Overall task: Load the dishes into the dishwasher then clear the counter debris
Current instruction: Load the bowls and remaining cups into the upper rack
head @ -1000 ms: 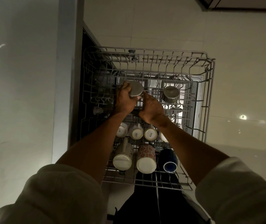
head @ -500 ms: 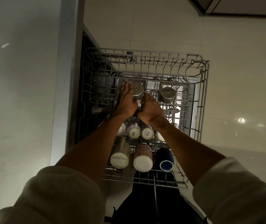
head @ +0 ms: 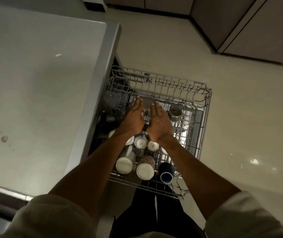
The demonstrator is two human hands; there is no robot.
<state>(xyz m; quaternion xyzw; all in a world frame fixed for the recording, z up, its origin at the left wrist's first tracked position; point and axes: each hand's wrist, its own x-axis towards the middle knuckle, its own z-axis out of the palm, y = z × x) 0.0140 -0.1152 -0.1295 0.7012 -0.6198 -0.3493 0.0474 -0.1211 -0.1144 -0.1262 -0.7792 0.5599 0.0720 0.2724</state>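
Note:
The dishwasher's upper wire rack (head: 206, 117) is pulled out over the floor. My left hand (head: 133, 117) and my right hand (head: 159, 122) reach into its middle with fingers straight, one on each side of a blurred steel cup (head: 147, 107). I cannot tell whether they touch it. A second steel cup (head: 175, 113) stands just right of my right hand. Nearer me lie a white mug (head: 125, 163), a patterned mug (head: 145, 166) and a dark blue mug (head: 166, 172), with small white cups (head: 140, 142) behind them.
A pale counter (head: 34, 83) fills the left side, with a brown smudge (head: 4, 139) and a white speck (head: 58, 55) on it. Cream floor tiles (head: 249, 117) lie right of the rack. Cabinet fronts (head: 257, 31) stand at the far right.
My left hand's fingers, curled on the steel cup a second ago, are now straight. Both hands sit slightly further into the rack. The view has swung to show more counter and floor.

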